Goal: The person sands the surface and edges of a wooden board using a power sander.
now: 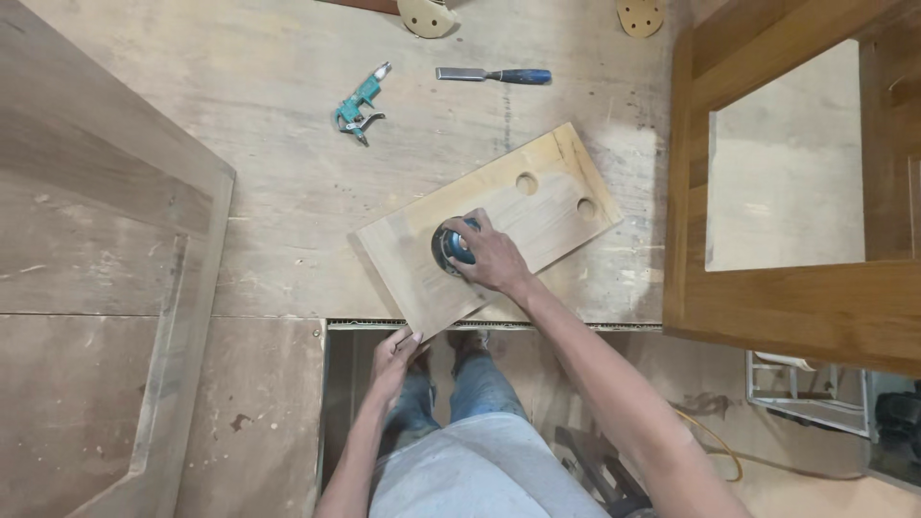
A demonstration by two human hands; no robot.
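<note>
A rectangular wooden board [537, 206] with two round holes lies at an angle on the plywood workbench [278, 192]. My right hand [494, 254] presses down on a small round teal and black sander [453, 247] in the middle of the board. My left hand [395, 350] grips the board's near corner at the bench's front edge. My legs in jeans stand below that edge.
A teal air tool [359, 105] and a blue-handled chisel [494, 75] lie at the back of the bench. Sanding discs [640, 16] sit at the far edge. A wooden frame [787, 297] stands at right, a large wooden panel [106, 240] at left. A yellow cord [715, 443] runs on the floor.
</note>
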